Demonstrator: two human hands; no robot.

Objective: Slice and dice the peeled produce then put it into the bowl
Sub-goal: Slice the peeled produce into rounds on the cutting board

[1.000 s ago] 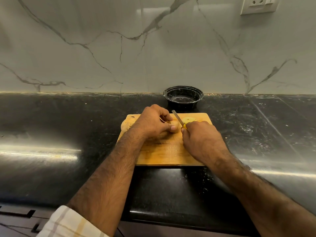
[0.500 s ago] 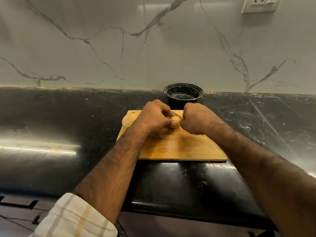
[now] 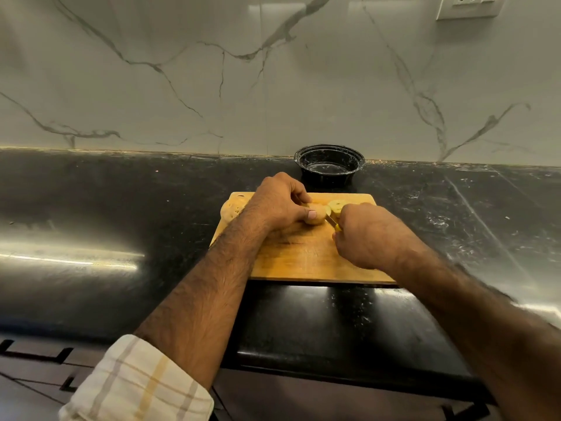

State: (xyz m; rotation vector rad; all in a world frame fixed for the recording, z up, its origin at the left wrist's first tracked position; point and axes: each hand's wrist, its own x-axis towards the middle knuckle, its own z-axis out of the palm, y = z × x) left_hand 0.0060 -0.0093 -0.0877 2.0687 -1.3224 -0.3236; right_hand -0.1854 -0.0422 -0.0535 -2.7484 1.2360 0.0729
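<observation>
Gripping a peeled potato [image 3: 314,214] between thumb and curled fingers, the left hand [image 3: 277,203] pins it down on the wooden cutting board [image 3: 303,256], toward the board's far edge and a little left of its middle. The right hand [image 3: 365,235] is closed round the handle of a knife [image 3: 332,220]; only a short stretch of blade and a speck of yellow handle show past the knuckles, with the blade set against the right end of the potato. Just beyond the blade, a few pale yellow slices [image 3: 337,206] lie on the board near its far edge, touching or nearly touching the uncut part; how many there are cannot be told.

At the far left corner of the board another whole potato [image 3: 232,209] sits partly off the edge, pale with darker spots. The black bowl [image 3: 329,164] stands on the dark countertop [image 3: 121,208] just behind the board's far edge, against the marble wall [image 3: 212,86], and holds no pieces that can be seen. The board itself lies near the middle of the countertop, its near edge close to the counter's front edge. A rolled checked sleeve [image 3: 139,384] shows on the left forearm at the lower left, and a wall socket [image 3: 469,6] sits at the upper right.
</observation>
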